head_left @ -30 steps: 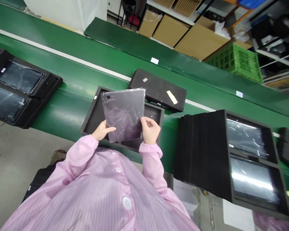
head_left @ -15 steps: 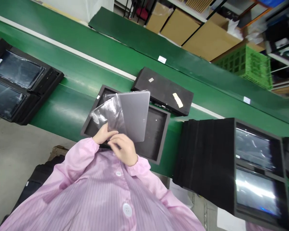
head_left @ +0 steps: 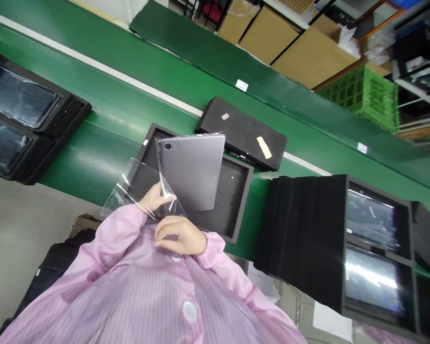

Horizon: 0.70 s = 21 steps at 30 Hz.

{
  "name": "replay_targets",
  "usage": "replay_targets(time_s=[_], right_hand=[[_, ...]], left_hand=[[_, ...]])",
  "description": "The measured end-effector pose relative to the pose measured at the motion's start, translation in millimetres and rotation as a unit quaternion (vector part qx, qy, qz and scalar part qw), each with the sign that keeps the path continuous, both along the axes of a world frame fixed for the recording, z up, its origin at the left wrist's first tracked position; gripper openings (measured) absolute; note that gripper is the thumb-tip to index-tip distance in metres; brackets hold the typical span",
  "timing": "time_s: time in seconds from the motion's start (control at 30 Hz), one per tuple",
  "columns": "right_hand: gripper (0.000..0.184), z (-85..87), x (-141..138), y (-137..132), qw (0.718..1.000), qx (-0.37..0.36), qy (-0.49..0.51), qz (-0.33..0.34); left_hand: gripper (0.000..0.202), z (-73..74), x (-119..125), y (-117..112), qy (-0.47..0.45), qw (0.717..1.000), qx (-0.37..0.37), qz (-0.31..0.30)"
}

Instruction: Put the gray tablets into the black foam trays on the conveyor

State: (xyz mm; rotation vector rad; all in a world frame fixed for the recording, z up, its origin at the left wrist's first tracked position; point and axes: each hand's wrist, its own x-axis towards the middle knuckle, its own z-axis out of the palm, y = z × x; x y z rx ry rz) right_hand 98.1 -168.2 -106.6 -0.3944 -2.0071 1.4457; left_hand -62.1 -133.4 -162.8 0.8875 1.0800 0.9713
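A grey tablet (head_left: 193,174), its back and corner camera facing me, is tilted over a black tray. My left hand (head_left: 153,198) grips its lower left edge, thumb on the near side. A clear plastic film or bag (head_left: 123,191) spreads over that hand and out to the left; its lower edge runs towards my right hand. My right hand (head_left: 181,235) is curled, fingertips pinched together, just below the tablet and close to my coat. Whether the fingertips hold the plastic is unclear. The shallow two-part black tray (head_left: 243,200) lies on the green bench under the tablet.
A closed black box (head_left: 243,131) with paper labels stands behind the tray. Black trays holding tablets (head_left: 21,98) are stacked at the left; another tall stack (head_left: 308,239) rises at the right. Beyond the green bench (head_left: 122,102) are cardboard boxes (head_left: 272,36) and a green crate (head_left: 376,98).
The clear plastic has swung off the tablet's back to the left, uncovering the camera. My right hand has moved down towards my coat, away from the tablet. The left hand keeps its grip.
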Motion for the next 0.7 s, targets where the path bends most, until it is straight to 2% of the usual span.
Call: replay_targets(time_s=[0.1, 0.17, 0.2, 0.23, 0.3, 0.37, 0.4, 0.43, 0.53, 0.6, 0.7], right_hand=[[0.011, 8.9, 7.3, 3.4, 0.996, -0.042, 0.023, -0.073], [0.013, 11.8, 18.8, 11.4, 0.982, -0.059, 0.027, -0.177], [0.015, 10.9, 26.7, 17.0, 0.966, -0.069, 0.032, -0.248], [0.017, 8.2, 35.8, 23.1, 0.941, -0.084, 0.036, -0.326], [0.019, -2.0, 55.2, 35.7, 0.872, -0.13, 0.033, -0.47], [0.025, -15.9, 71.9, 46.0, 0.814, -0.183, -0.001, -0.551], [0.031, -22.8, 77.8, 49.5, 0.801, -0.205, -0.027, -0.562], [0.037, -29.1, 81.5, 51.7, 0.8, -0.225, -0.054, -0.554], [0.045, -40.5, 81.5, 50.1, 0.826, -0.26, -0.107, -0.488], [0.043, -41.9, 77.1, 45.1, 0.835, -0.275, -0.115, -0.462], [0.042, -38.2, 76.6, 36.7, 0.827, -0.31, -0.094, -0.46]], left_hand=[[0.045, -6.1, -0.2, -0.4, 0.0, 1.0, -0.027, 0.009], [0.044, -9.9, 0.6, -0.6, -0.016, 0.998, -0.045, 0.028], [0.046, -10.8, 1.3, -0.5, -0.033, 0.997, -0.053, 0.042], [0.048, -10.9, 2.1, -0.2, -0.054, 0.995, -0.061, 0.056], [0.053, -8.4, 3.8, 0.7, -0.09, 0.99, -0.079, 0.076], [0.056, -3.5, 4.7, 1.8, -0.106, 0.986, -0.1, 0.08], [0.056, -0.9, 4.6, 2.2, -0.106, 0.985, -0.11, 0.079], [0.055, 1.2, 4.3, 2.7, -0.104, 0.985, -0.118, 0.076], [0.056, 3.1, 2.7, 3.9, -0.078, 0.986, -0.123, 0.077], [0.056, 1.4, 2.8, 4.2, -0.038, 0.989, -0.117, 0.083], [0.061, 0.4, 4.8, 2.9, 0.016, 0.988, -0.114, 0.098]])
